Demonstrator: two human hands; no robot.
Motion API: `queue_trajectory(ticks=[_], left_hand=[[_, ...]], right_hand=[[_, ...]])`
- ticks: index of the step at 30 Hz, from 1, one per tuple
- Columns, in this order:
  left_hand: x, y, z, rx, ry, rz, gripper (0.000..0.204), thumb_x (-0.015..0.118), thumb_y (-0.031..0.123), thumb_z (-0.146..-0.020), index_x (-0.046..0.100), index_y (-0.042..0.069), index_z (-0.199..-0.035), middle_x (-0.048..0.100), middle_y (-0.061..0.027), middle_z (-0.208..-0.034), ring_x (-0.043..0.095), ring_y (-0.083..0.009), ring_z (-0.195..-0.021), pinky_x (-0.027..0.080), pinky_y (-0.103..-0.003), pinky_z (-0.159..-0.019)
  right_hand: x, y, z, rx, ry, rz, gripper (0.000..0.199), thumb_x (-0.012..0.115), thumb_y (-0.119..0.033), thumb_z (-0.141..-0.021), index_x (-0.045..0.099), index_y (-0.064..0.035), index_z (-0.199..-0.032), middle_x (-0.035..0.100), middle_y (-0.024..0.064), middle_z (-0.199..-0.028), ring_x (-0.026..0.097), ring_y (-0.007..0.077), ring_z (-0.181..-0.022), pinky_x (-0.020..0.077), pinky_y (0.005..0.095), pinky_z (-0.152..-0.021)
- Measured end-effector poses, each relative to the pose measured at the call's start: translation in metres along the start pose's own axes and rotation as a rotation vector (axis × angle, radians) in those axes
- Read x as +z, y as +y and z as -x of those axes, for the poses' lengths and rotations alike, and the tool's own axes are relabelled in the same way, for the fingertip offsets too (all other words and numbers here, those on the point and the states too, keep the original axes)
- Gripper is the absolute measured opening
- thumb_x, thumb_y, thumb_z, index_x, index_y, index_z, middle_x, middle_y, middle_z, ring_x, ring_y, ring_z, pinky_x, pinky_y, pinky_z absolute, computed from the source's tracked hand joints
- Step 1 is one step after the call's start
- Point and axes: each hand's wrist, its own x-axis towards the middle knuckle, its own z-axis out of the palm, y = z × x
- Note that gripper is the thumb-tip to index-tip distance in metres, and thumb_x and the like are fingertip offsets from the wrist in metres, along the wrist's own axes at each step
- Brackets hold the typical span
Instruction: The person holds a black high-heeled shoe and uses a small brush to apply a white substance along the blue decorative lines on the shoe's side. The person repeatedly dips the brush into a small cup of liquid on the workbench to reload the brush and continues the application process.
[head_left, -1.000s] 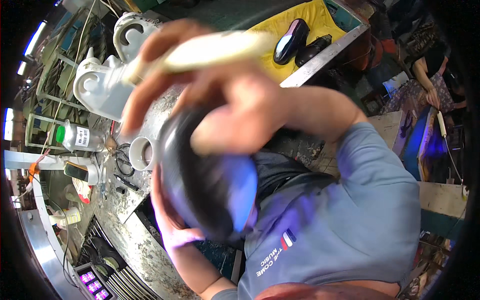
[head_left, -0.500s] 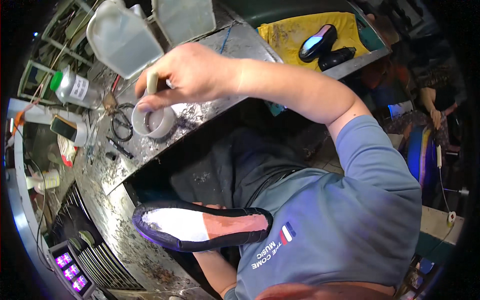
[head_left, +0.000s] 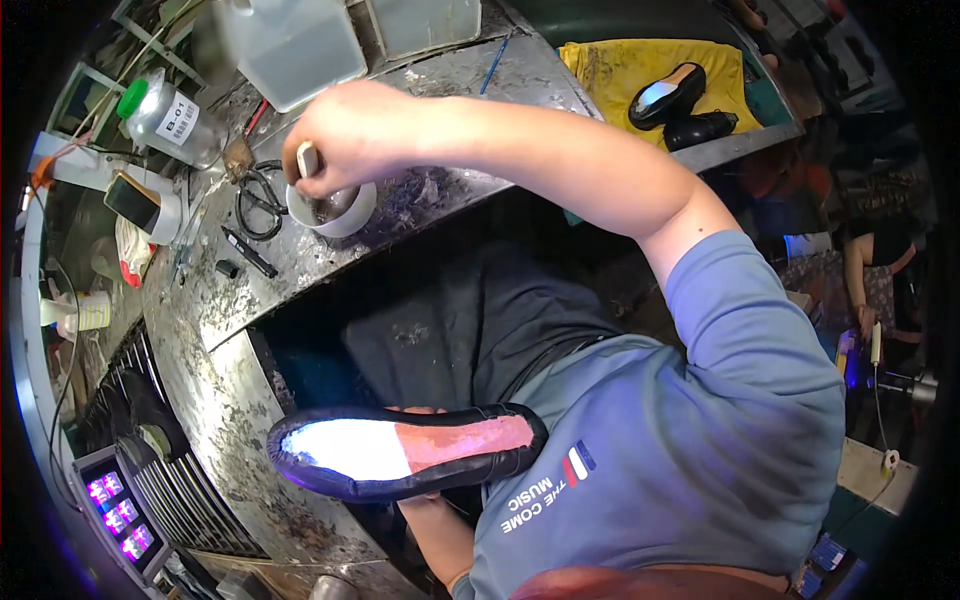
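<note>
Far left of and below the white bowl (head_left: 342,226), a lamp panel (head_left: 120,515) glows pink and violet. Nearer, still left of the bowl, stand a white bottle (head_left: 90,312) with a yellowish printed label, a white cup (head_left: 165,222) under a dark phone-shaped thing (head_left: 131,200), and a clear jar (head_left: 170,120) with a green cap and a white label carrying dark characters; the jar's contents cannot be made out. A black marker (head_left: 248,252) lies just left of the bowl. At the bowl, a worker's right hand (head_left: 350,140) clasps a pale-handled tool (head_left: 307,158), its lower end inside, over a dark greyish content. Just above the bowl, a translucent tub (head_left: 295,55) shows no readable contents. Below and right of the bowl, the left hand (head_left: 420,410) grips a black shoe (head_left: 370,493) from beneath, sole up, its forepart brightly lit and its rear reddish; most of those fingers are hidden. Farther right, the grey-blue shirt (head_left: 660,450) bears lettering and a red, white and blue emblem. Well right of and above the bowl, a tray (head_left: 775,137) lined with yellow cloth (head_left: 600,70) holds two dark shoes (head_left: 665,98).
</note>
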Motion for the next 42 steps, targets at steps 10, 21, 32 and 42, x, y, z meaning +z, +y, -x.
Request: queue_trajectory(ticks=[10,21,32,42], left_hand=[[0.024,0.025,-0.008,0.272,0.078,-0.444,0.048,0.064,0.024,-0.100,0.045,0.001,-0.137,0.065,-0.0273,-0.125,0.070,-0.0437,-0.106,0.059,-0.054,-0.093],[0.087,0.057,-0.043,1.133,-0.133,-2.010,0.038,0.059,0.020,-0.103,0.046,0.000,-0.132,0.067,-0.0259,-0.121,0.071,-0.0431,-0.105,0.062,-0.052,-0.088],[0.110,0.105,-0.038,0.905,-0.524,-2.403,0.027,0.051,0.009,-0.106,0.045,0.006,-0.132,0.067,-0.0246,-0.126,0.068,-0.0461,-0.112,0.059,-0.058,-0.092],[0.114,0.107,-0.033,0.852,-0.593,-2.445,0.026,0.052,0.008,-0.105,0.045,0.006,-0.130,0.067,-0.0248,-0.126,0.067,-0.0468,-0.114,0.059,-0.059,-0.091]], right_hand=[[-0.008,-0.002,0.024,0.046,0.014,0.018,0.020,0.075,-0.035,-0.086,0.078,-0.0181,-0.097,0.076,0.0060,-0.091,0.072,0.0303,-0.088,0.0570,0.0409,-0.077],[-0.012,0.011,0.047,-0.024,0.175,-0.334,0.022,0.078,-0.028,-0.090,0.079,-0.0117,-0.105,0.077,0.0071,-0.094,0.074,0.0180,-0.088,0.0567,0.0303,-0.082],[-0.032,-0.033,0.100,-0.030,-0.174,-1.042,0.026,0.081,-0.027,-0.085,0.080,-0.0045,-0.098,0.077,0.0048,-0.090,0.071,0.0117,-0.086,0.0553,0.0286,-0.079],[-0.015,-0.057,0.083,-0.174,-0.221,-1.126,0.027,0.078,-0.027,-0.081,0.079,-0.0030,-0.093,0.077,0.0082,-0.083,0.072,0.0174,-0.078,0.0567,0.0316,-0.076]])
